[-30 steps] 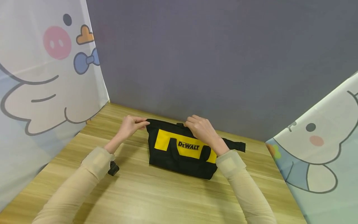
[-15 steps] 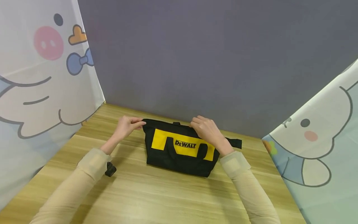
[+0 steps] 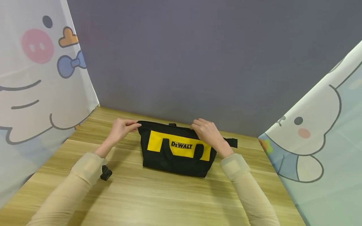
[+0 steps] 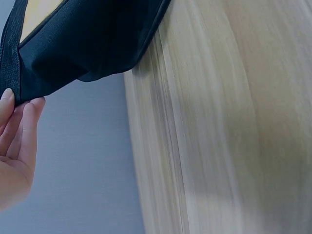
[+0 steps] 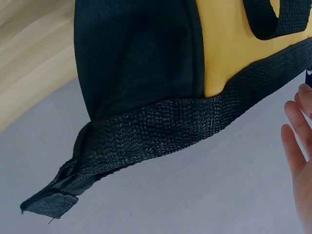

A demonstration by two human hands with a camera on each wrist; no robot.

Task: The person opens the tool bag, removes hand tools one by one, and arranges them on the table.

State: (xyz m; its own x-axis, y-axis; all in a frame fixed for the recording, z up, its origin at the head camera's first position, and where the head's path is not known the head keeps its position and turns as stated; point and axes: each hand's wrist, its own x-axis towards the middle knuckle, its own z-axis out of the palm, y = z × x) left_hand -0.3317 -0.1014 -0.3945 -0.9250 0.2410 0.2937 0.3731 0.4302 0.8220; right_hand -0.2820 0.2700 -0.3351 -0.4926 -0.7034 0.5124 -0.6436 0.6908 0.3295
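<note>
A black and yellow DeWalt tool bag (image 3: 181, 160) stands on the wooden table, its front handles hanging over the yellow panel. At its upper left corner, my left hand (image 3: 121, 129) pinches the fabric end between thumb and fingers; the left wrist view shows this black corner (image 4: 41, 90) drawn out in the grip. My right hand (image 3: 207, 133) is at the top edge, right of the middle. In the right wrist view, its fingertips pinch a small dark zipper pull (image 5: 308, 77) at the frame's edge. A black end tab (image 5: 51, 204) sticks out past the bag's right end.
Behind the bag rises a grey wall panel (image 3: 181, 62). Cartoon-printed sheets, such as the right one (image 3: 305, 157), flank the table (image 3: 158, 201) on both sides. A small black object (image 3: 106, 172) shows beside the left sleeve.
My right hand has slid rightward along the bag's top edge, away from the left corner. The left hand keeps its pinch there. The head view has shifted, so the scene sits further left.
</note>
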